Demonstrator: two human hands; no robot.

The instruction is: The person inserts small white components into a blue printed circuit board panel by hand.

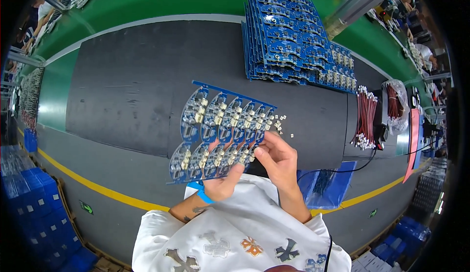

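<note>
A blue panel of joined circuit boards (208,132), two rows with several pale connectors on each board, is held tilted above the bench. My left hand (223,184) is closed on its lower edge, thumb in front and the fingers partly hidden behind. At the panel's right end my right hand (279,160) pinches the edge with thumb and forefinger. Whether a small part also sits between those fingertips cannot be made out. Several tiny white connectors (278,124) lie loose on the black mat (132,91), just beyond my right hand.
A tall stack of blue circuit board panels (289,32) stands at the back right, beside a metal post (360,5). Dark red wire bundles (365,115) lie at the right, near a bagged bundle (394,101). A black cable (338,170) crosses the front edge above blue plastic sheeting (325,189).
</note>
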